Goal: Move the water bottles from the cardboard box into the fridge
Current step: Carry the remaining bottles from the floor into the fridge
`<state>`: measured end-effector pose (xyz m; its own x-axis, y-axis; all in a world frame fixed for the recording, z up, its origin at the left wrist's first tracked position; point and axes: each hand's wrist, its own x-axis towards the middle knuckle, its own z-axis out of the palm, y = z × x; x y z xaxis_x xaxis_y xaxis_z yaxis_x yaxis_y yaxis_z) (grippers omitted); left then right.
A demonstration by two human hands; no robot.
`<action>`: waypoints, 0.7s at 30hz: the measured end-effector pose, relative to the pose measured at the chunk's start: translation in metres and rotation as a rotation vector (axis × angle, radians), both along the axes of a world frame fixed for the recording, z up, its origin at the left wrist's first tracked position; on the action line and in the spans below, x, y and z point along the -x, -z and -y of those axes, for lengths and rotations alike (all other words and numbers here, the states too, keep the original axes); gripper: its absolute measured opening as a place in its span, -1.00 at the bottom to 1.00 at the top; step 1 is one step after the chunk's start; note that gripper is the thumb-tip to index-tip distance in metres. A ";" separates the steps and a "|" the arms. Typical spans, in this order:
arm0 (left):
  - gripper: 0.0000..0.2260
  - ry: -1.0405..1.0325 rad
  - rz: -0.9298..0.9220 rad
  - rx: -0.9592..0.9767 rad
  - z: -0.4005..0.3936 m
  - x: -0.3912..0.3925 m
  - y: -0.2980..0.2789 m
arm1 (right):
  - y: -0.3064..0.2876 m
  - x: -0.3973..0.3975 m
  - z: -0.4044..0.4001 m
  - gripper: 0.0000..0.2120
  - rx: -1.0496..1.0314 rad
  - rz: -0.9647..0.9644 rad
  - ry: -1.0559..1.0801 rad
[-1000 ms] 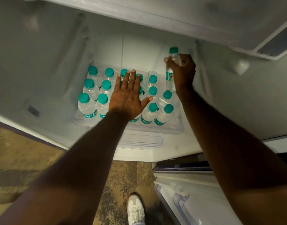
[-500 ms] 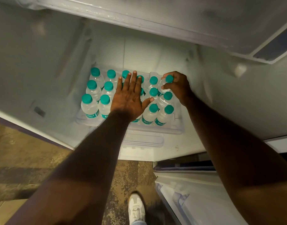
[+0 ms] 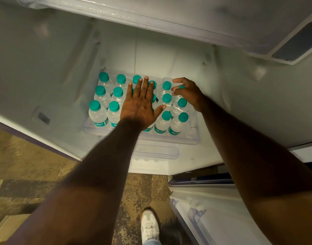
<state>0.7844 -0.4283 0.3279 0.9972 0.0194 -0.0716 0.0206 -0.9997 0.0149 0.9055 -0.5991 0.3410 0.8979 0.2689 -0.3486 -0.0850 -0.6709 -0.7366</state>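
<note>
Item: water bottles [image 3: 98,115], clear plastic with teal caps and teal labels, standing upright and close-packed in rows inside a clear tray [image 3: 194,137] on the floor of the fridge [image 3: 169,55] compartment. About sixteen caps can be counted around the hands; more may stand beneath the left palm, which hides the middle of the block. Last-placed bottle [image 3: 180,87]: back right corner of the tray, only a sliver of its cap showing under the right hand [image 3: 189,93], whose fingertips are curled down around the cap, seemingly seating or about to release it; whether they actually pinch it cannot be told. Left hand [image 3: 140,103]: fingers straight and spread, palm down, resting flat across the caps of the central bottles, apparently steadying the rows. Tray condition: filled from front edge to back, with little free room apparent except perhaps along the right side. Progress, as judged: a large batch is already transferred and the placement in hand is nearly complete. Remaining: unknown, since the cardboard box's contents are not shown; a pale brown edge [image 3: 8,225] at the lower left corner may be that box, but this is uncertain. Surroundings: mottled floor [image 3: 142,190], one white shoe [image 3: 149,227], open fridge door [image 3: 222,218] at lower right.
</note>
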 end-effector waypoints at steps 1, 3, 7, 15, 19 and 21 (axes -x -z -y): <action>-0.17 -0.003 -0.001 -0.002 0.000 0.001 0.000 | -0.001 0.004 -0.003 -0.56 0.007 0.034 -0.005; -0.17 -0.011 -0.009 -0.001 0.000 0.003 -0.001 | -0.001 0.017 -0.010 -0.58 0.020 0.163 0.014; -0.19 -0.001 -0.004 0.012 0.000 0.005 -0.002 | -0.002 0.043 -0.020 -0.53 0.049 0.471 0.121; -0.27 0.022 0.070 0.066 0.000 0.026 -0.015 | 0.012 0.089 -0.025 -0.42 0.085 0.712 0.095; -0.30 -0.009 0.098 0.073 -0.012 0.058 -0.015 | 0.019 0.120 -0.029 -0.37 0.118 0.717 0.079; -0.32 -0.044 0.102 0.092 -0.019 0.076 -0.012 | 0.022 0.137 -0.032 -0.32 0.148 0.707 0.122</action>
